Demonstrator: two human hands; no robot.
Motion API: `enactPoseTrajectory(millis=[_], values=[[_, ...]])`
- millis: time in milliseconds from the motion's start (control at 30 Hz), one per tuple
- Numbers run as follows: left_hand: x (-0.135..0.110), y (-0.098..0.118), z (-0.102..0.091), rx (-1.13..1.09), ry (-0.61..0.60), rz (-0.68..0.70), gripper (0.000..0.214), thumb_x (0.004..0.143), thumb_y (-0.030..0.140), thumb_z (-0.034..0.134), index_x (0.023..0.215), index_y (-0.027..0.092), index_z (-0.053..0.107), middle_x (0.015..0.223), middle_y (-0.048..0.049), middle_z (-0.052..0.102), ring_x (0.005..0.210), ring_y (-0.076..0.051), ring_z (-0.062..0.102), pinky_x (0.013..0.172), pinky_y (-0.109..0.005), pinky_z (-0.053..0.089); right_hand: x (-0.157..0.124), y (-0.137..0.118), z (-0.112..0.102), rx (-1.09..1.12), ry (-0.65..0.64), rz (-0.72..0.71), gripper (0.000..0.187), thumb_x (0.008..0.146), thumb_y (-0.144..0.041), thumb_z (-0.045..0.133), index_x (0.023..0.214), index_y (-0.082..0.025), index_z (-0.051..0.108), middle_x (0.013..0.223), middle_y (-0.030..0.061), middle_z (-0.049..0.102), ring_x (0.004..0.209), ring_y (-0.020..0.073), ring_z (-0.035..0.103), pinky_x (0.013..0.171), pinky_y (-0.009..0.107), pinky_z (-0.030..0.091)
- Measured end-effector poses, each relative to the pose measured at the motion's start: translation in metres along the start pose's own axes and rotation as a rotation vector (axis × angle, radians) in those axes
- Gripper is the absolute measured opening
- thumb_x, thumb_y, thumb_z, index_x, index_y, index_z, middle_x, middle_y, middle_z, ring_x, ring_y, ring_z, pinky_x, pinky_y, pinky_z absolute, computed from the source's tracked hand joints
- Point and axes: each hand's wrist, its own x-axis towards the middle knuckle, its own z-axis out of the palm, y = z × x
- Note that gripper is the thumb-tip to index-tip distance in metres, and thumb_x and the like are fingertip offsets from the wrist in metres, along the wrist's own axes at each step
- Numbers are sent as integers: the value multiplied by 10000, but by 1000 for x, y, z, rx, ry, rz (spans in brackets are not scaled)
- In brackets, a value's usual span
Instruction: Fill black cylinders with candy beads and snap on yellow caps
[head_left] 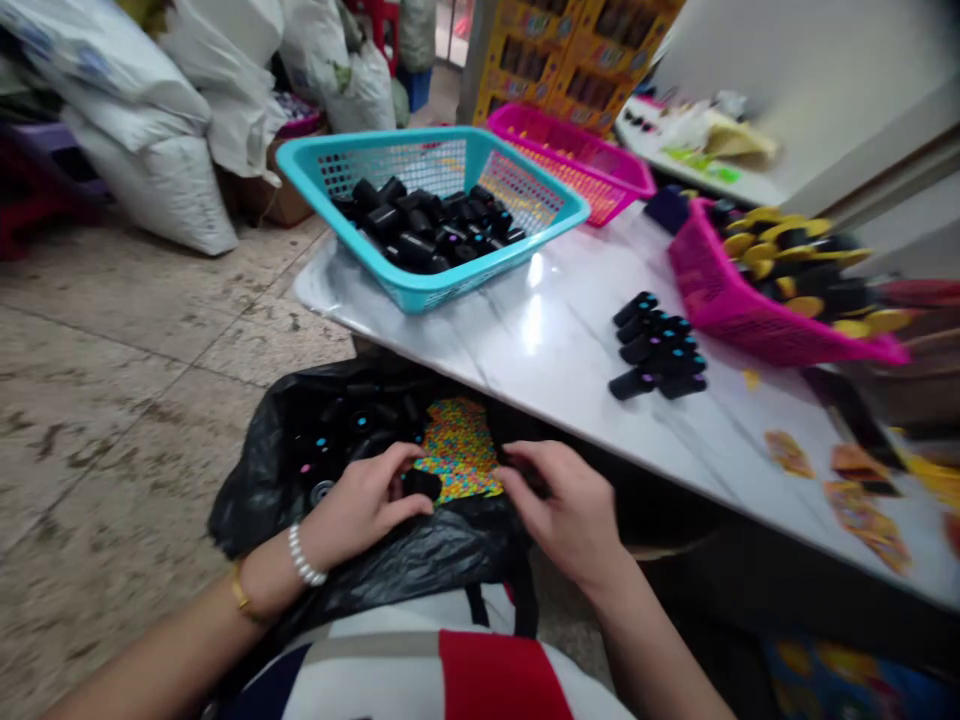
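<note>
My left hand (367, 495) wraps thumb and fingers around a short black cylinder (422, 484) over a black plastic bag (251, 480) at my lap. My right hand (566, 505) is closed, fingers curled, at the right edge of a patch of tiny multicoloured beads (461, 440). A dark shape lies between its fingers, but I cannot make out what it is. The beads lie between my two hands. Left of them in the bag are several black cylinders (360, 422), some with blue or pink dots on their ends.
A turquoise basket (442, 290) of black cylinders stands on the white marbled table (517, 345). Right of it lies a stack of black cylinders (656, 350). A pink basket (750, 320) holds yellow-and-black pieces; another pink basket (630, 185) stands behind. White sacks (165, 180) fill the left.
</note>
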Motion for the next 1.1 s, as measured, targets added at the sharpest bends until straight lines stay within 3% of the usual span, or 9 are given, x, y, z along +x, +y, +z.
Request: enactPoseTrajectory(millis=[100,200,367,467,567,700,800,933,1100], values=[[2,0,2,-81,-11,-12,570,765,417,698,1217,189,435,756,33,613,621,-117,589,589,-220,462,1,-18,39,290,-446,-122,372,840,-200,607,1210,-210,576,1136,62,663,1003,182,624,879,285,474],[0,-3,5,-42,-60,-4,674,756,385,715,1302,186,373,741,36,605,619,-125,592,588,-228,465,12,-17,65,315,-648,-195,325,823,-147,597,1145,-189,610,1049,51,688,960,174,636,853,265,483],[-3,-8,3,118,35,120,481,816,350,657,1228,191,464,1008,-57,632,916,-185,617,817,-305,503,31,0,73,-205,-623,-207,287,846,-81,498,1096,-148,621,1086,139,630,1032,245,582,864,324,466],[-3,-11,2,261,117,139,298,882,294,568,1150,175,514,1105,-84,601,1033,-206,571,907,-338,475,34,5,76,-403,-686,-234,366,886,-98,443,1223,-171,565,1085,151,628,970,246,606,776,306,471],[-2,-11,2,345,98,120,249,905,293,527,1122,171,527,1059,-78,604,993,-197,580,857,-319,492,33,6,77,-366,-746,-233,492,894,-199,496,1379,-212,413,972,106,681,826,212,654,671,262,452],[-3,-9,2,437,40,112,204,925,319,484,1047,174,559,965,-61,612,911,-189,599,768,-299,500,35,10,68,-299,-753,-155,353,906,-455,494,1111,-203,631,757,74,691,710,215,662,616,264,436],[-3,-8,3,458,43,106,202,933,314,468,1024,166,570,945,-57,614,887,-184,600,760,-298,500,43,15,61,-235,-682,-248,272,914,-339,508,1109,-199,636,954,87,694,870,208,646,735,272,458],[-3,-10,3,471,111,117,196,939,276,449,1019,154,580,986,-68,612,911,-182,587,797,-304,500,50,17,67,-123,-697,-515,398,871,-163,539,1266,-217,553,1251,70,590,1112,205,529,920,296,417],[-1,-10,0,540,270,157,196,927,247,459,978,138,613,1032,-98,605,931,-211,542,835,-346,491,42,9,87,-284,-754,-556,232,931,-187,457,1066,-159,643,953,101,653,895,210,550,768,305,442]])
